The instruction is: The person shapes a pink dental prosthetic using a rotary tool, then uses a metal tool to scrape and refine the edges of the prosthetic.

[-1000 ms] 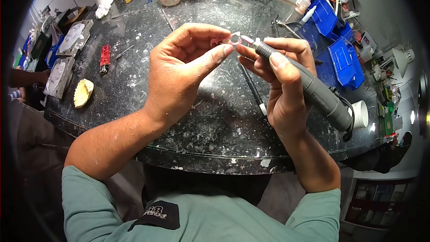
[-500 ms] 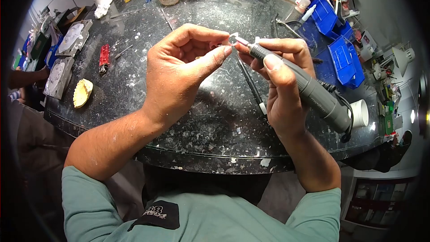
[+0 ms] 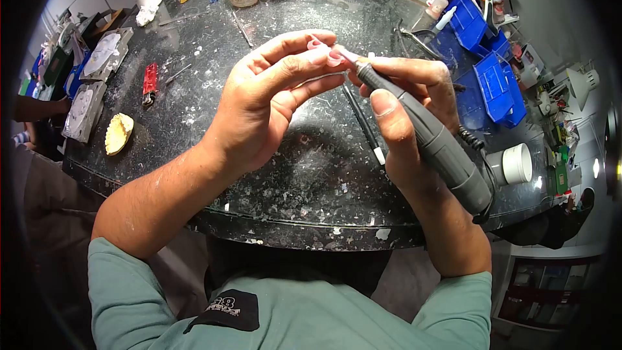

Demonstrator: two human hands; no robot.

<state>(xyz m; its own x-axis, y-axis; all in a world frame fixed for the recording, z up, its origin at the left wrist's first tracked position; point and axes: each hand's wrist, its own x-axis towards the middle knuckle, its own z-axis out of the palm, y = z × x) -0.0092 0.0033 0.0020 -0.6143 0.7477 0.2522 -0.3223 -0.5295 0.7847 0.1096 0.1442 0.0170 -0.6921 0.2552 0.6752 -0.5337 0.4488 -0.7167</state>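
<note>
Above bench, mid-view: L hand closed in a fingertip pinch on pink pc. R hand gripping gray tool, thumb on near side. Tool's long axis runs diag., lower R to upper L, tip end twd pc; pc lies up-L of R hand, just past tip. Tip vs. pc contact: can't tell. L hand nearer pc, in contact w/ it. Blk pen on bench btwn forearms, tilted; yel. cast far L.
</note>
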